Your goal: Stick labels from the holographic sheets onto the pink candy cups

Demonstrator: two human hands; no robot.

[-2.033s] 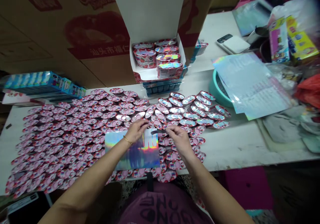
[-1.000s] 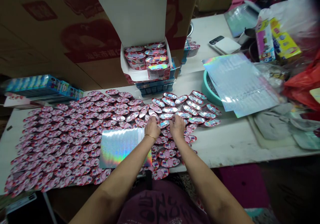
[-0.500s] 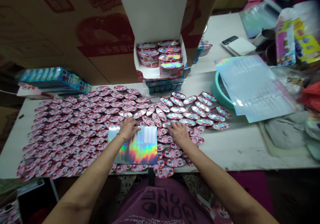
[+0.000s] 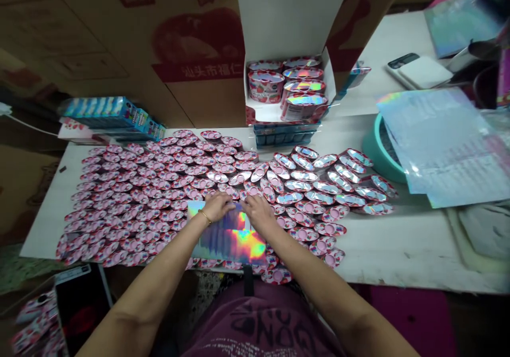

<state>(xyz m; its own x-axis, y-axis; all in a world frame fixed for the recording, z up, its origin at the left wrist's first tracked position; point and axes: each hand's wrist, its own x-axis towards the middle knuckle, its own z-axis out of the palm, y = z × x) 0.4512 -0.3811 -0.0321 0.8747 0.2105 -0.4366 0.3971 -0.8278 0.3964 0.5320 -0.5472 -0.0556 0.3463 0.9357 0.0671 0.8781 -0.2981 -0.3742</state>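
A shiny rainbow-silver sticker sheet [image 4: 227, 246] lies over the small oval packs in front of me. My left hand [image 4: 217, 207] is closed at its top edge, fingers and thumb pinched on the sheet. Close beside it, my right hand [image 4: 258, 214] is closed over the sheet's upper right, its fingertips pressed together; what they pinch is too small to make out. Around both hands stand many oval packs with pink tops [image 4: 151, 192]. Silvery-topped oval packs [image 4: 322, 187] stand to the right of them.
Behind the packs, an open white display box [image 4: 287, 115] holds several oval packs, against a large brown carton [image 4: 199, 102]. Blue small boxes [image 4: 99, 112] are stacked at back left. On the right, more shiny sheets [image 4: 442, 144] lie across a turquoise basin [image 4: 372, 147], near a scale [image 4: 422, 73].
My right hand has moved left from the silvery-topped packs onto the sheet, next to my left hand. My left hand stays at the sheet's top edge. The view has shifted.
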